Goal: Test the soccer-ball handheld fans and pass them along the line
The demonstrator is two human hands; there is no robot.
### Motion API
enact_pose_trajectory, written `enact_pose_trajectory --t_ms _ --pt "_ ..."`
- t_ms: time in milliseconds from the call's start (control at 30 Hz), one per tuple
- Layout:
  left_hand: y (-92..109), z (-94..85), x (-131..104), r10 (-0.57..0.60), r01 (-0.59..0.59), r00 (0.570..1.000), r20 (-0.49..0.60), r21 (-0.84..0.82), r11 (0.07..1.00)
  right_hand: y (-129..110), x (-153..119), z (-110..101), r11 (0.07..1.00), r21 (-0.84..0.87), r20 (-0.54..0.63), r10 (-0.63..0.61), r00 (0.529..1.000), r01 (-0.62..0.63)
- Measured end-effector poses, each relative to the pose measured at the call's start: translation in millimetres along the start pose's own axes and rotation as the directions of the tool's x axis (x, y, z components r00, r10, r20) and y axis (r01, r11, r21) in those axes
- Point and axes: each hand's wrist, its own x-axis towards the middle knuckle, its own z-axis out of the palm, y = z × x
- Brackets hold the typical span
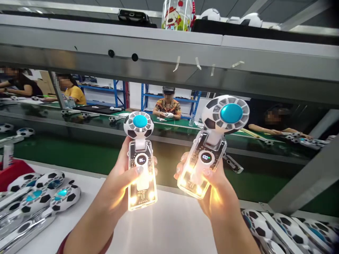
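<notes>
Two fans are being held up side by side in the middle of the frame, above the white table (172, 225). The right fan (212, 148), the larger in the picture, is tilting to the right; its football-patterned head with a blue centre is sitting right of centre, and its clear handle is glowing yellow around a small round display. The right hand (214, 190) is wrapping closed around that handle from below. The left fan (140, 158) is standing upright just left of centre, its clear handle also glowing, its display reading 86. The left hand (124, 176) is gripping it closed, thumb lying across the front below the display. The two fans are near each other but apart.

Across the top of the frame a grey metal shelf (169, 53) is running. More fans (39, 197) are lying in the lower left, and others (278, 229) in the lower right. Behind, other people are sitting along a green belt (66, 151).
</notes>
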Motion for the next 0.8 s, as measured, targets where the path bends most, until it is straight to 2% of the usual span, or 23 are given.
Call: enact_pose_trajectory --t_ms 233,400,500,700,800 --pt "-7.2 -0.3 3.3 0.062 -0.057 0.997 -0.048 0.095 0.994 -1.5 -0.5 2.8 0.998 0.001 -0.033 0.056 0.998 -0.056" --pt "-10.3 -6.2 6.9 0.015 -0.017 0.999 0.031 0.061 0.998 0.2 -0.2 3.8 0.998 0.009 -0.005 0.056 0.998 -0.056" --pt "-12.3 -8.0 9.6 0.019 -0.020 0.999 0.040 0.032 0.999 0.7 -0.5 3.6 0.998 0.025 0.003 0.062 0.998 -0.062" --pt "-22.2 -9.1 16.8 -0.130 0.135 0.990 -0.053 0.100 0.986 -0.8 0.8 2.6 0.997 0.032 -0.009 0.077 0.997 -0.077" --pt "-29.4 -12.9 22.4 -0.186 0.184 0.983 -0.001 0.163 0.969 -2.2 1.1 3.2 0.995 0.018 -0.027 0.102 0.994 -0.102"
